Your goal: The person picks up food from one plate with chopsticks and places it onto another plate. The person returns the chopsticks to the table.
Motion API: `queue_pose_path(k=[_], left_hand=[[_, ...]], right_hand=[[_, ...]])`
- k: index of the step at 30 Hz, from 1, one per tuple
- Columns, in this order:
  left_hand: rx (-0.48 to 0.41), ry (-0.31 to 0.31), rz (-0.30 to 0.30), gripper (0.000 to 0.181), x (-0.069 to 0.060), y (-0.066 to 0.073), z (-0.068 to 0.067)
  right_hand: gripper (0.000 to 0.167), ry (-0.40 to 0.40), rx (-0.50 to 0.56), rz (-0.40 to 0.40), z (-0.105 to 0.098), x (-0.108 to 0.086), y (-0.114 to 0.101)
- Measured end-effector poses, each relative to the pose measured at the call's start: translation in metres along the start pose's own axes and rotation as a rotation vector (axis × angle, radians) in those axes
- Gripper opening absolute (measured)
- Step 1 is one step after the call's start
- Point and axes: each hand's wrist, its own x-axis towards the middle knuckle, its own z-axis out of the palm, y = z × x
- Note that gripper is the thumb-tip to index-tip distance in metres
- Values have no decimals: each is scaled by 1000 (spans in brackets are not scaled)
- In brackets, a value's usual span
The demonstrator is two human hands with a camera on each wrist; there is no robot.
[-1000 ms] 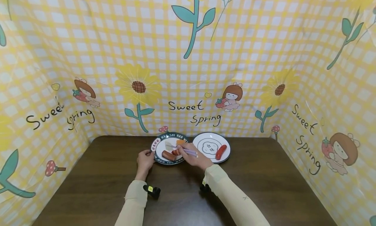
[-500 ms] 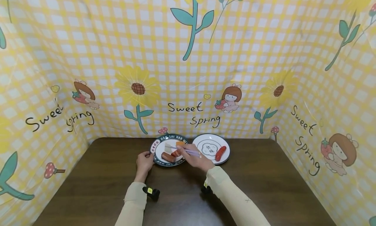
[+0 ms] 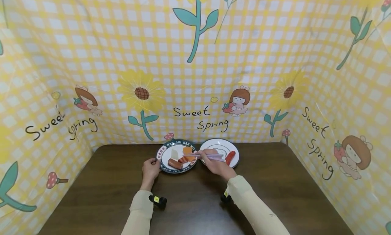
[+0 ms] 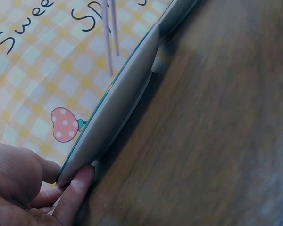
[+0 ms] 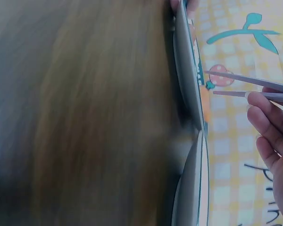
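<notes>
With the thumb and fingers of my left hand [image 3: 151,170], I pinch the left rim of a green-rimmed plate [image 3: 177,143]; the left wrist view shows the thumb above the rim and a finger beneath. On this plate lie a brown sausage piece [image 3: 175,164], a whitish slab [image 3: 174,154], an orange slab [image 3: 187,150] and a reddish striped piece [image 3: 183,159]. My right hand [image 3: 216,164] holds pale purple chopsticks [image 5: 250,80] over the plates. Their tips stand slightly apart above the plate, with nothing between them.
A second white plate [image 3: 213,142], dark-rimmed, adjoins on the right and carries a red sausage [image 3: 230,157]. My right hand hides part of it. Both plates stand at the back of the brown wooden table [image 3: 189,201], close to a checkered cloth [image 3: 195,78].
My right hand has moved right with the chopsticks. Their tips have left the whitish slab, which stays on the green-rimmed plate. My left hand keeps its hold on the rim.
</notes>
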Motion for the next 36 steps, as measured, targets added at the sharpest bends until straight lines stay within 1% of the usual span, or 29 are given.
queue_pose_path(k=[4,6,9,13,16,20,23,25,28,31,33,36], left_hand=[[2,5,-7,43,-1,0,-1],[-2,5,-4,43,-1,0,-1],[-4,6,-6,43,0,1,-2],[-7,10,-5,42,2,1,-2],[-11,16,7,42,2,2,-2],[-10,33,10,41,2,2,-1],[-7,28,7,41,1,2,1],[-7,27,14,40,0,2,3],[-9,41,28,38,0,3,4],[-8,52,34,38,0,2,3],[-1,46,27,39,0,2,3],[7,34,15,40,0,-1,1]], right_hand=[[40,5,-24,9,-7,-9,5],[39,27,-40,1,-10,-13,9],[38,60,-32,-25,-17,-18,11],[38,77,-8,4,-27,-24,13],[37,86,-15,30,-35,-29,16],[34,110,-8,24,-46,-39,23],[33,128,10,30,-54,-49,29],[35,134,5,36,-60,-55,33],[38,152,-39,30,-66,-64,38],[37,202,-73,12,-71,-71,42],[34,258,-102,6,-74,-77,44],[31,326,-121,24,-78,-84,48]])
